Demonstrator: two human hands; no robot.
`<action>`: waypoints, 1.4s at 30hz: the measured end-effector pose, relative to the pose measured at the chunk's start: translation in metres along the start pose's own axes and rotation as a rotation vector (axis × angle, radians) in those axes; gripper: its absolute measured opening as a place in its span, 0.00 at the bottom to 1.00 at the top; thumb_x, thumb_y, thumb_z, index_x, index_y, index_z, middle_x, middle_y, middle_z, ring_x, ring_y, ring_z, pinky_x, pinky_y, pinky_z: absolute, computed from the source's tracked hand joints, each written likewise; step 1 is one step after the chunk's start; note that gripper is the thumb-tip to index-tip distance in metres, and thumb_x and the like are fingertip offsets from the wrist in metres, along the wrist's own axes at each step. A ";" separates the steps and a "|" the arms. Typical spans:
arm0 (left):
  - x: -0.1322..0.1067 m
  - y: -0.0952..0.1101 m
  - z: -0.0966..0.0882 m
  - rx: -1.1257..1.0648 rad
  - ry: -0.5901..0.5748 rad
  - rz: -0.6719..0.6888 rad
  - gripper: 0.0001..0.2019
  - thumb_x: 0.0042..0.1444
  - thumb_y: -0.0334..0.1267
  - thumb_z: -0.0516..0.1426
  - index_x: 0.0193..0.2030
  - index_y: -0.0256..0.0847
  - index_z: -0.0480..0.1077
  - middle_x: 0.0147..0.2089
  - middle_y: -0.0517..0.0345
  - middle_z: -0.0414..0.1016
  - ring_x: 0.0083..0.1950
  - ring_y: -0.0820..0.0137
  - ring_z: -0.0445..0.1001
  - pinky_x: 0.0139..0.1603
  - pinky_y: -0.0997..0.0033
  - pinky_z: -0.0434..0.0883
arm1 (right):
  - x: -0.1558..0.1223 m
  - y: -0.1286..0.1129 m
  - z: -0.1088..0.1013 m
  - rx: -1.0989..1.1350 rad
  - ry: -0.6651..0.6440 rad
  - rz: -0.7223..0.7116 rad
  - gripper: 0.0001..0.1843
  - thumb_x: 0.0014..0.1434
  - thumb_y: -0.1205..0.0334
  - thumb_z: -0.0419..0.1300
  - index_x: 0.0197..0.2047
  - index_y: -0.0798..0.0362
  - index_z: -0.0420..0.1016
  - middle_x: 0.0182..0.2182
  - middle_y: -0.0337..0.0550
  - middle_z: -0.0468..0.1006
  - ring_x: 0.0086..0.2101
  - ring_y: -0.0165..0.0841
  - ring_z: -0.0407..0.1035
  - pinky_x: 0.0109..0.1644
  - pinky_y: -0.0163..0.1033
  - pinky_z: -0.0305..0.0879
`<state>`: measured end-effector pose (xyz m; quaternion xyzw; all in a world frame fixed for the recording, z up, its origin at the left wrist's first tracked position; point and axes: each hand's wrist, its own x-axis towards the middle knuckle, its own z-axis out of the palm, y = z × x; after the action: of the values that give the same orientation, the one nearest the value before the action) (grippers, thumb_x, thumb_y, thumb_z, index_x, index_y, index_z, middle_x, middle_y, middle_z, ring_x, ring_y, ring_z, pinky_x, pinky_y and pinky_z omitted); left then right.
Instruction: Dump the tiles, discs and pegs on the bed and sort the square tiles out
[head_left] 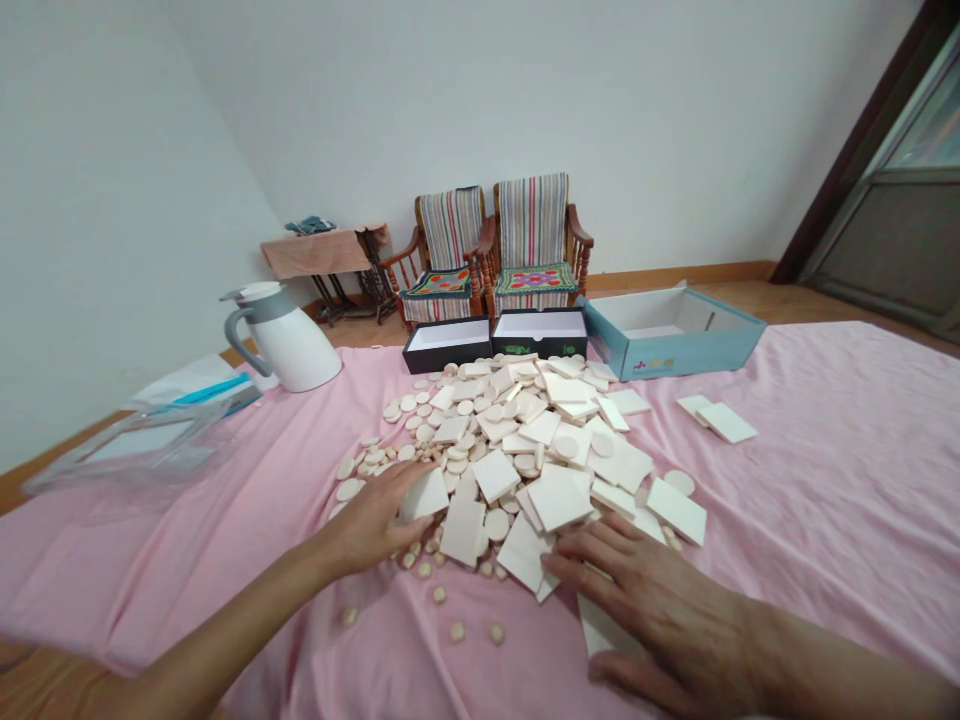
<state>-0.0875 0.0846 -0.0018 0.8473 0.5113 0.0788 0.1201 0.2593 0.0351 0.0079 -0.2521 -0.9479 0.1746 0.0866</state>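
A heap of pale wooden squares and round discs [525, 430] lies in front of me on a pink cloth. At the heap's near left side, my left hand [379, 510] has its thumb and fingers around a pale square tile [426, 496]. My right hand [652, 600] is on the near right edge of the heap, fingers stretched over the tiles. Beneath its palm, between thumb and fingers, another pale tile [600, 628] shows in part. Small wooden pieces [457, 631] lie scattered on the cloth between my hands.
Two black open boxes [448, 358] and a light blue open box [686, 350] stand behind the heap. A white jug [296, 345] and clear plastic packaging [142, 450] are on the left of the pink cloth [840, 480]. Two loose tiles [726, 422] lie at right.
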 end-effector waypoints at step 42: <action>-0.045 -0.035 0.000 -0.067 -0.085 -0.058 0.31 0.54 0.36 0.59 0.65 0.50 0.58 0.57 0.50 0.64 0.58 0.59 0.63 0.58 0.58 0.63 | 0.049 0.009 0.032 -0.437 0.171 -0.034 0.16 0.57 0.64 0.60 0.49 0.54 0.68 0.44 0.47 0.74 0.40 0.40 0.67 0.44 0.45 0.61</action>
<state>-0.1381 0.0600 -0.0123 0.8301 0.5273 0.0564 0.1722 0.2129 0.0580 -0.0211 -0.2625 -0.9565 -0.0581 0.1130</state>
